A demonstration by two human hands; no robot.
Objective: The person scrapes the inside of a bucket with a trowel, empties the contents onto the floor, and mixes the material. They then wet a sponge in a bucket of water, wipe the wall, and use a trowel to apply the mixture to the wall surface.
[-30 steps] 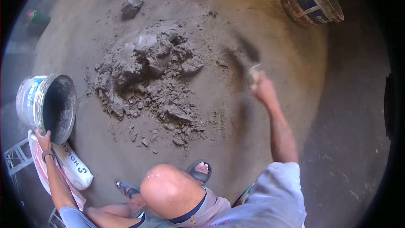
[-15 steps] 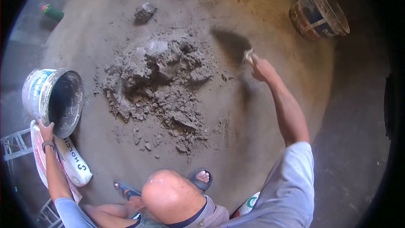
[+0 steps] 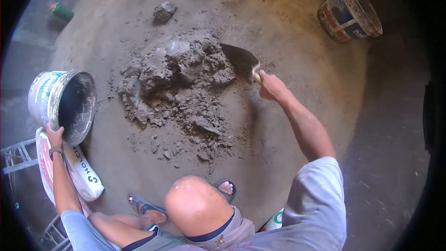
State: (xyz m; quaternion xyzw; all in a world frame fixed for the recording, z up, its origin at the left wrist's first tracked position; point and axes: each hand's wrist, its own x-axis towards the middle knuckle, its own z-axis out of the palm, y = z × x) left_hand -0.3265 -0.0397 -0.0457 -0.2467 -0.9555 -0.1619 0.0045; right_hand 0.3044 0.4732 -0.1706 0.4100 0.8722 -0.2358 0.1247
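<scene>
A pile of wet grey mortar (image 3: 181, 79) lies on the floor in front of me. My right hand (image 3: 270, 85) is closed round the handle of a trowel (image 3: 241, 59), whose dark blade touches the right side of the pile. On the left, my left hand (image 3: 55, 135) grips the rim of a white bucket (image 3: 44, 95). That bucket is tipped, with its open mouth turned toward the pile and its inside dark and coated with mortar.
A second, dirty bucket (image 3: 337, 21) stands at the upper right. A grey lump (image 3: 164, 12) lies beyond the pile, and a green bottle (image 3: 62, 13) at the upper left. Cement bags (image 3: 83, 172) and a metal ladder (image 3: 21, 158) are at the left.
The trowel and my right hand have moved left, bringing the blade against the pile. My left hand still holds the bucket, and the whole view has shifted slightly.
</scene>
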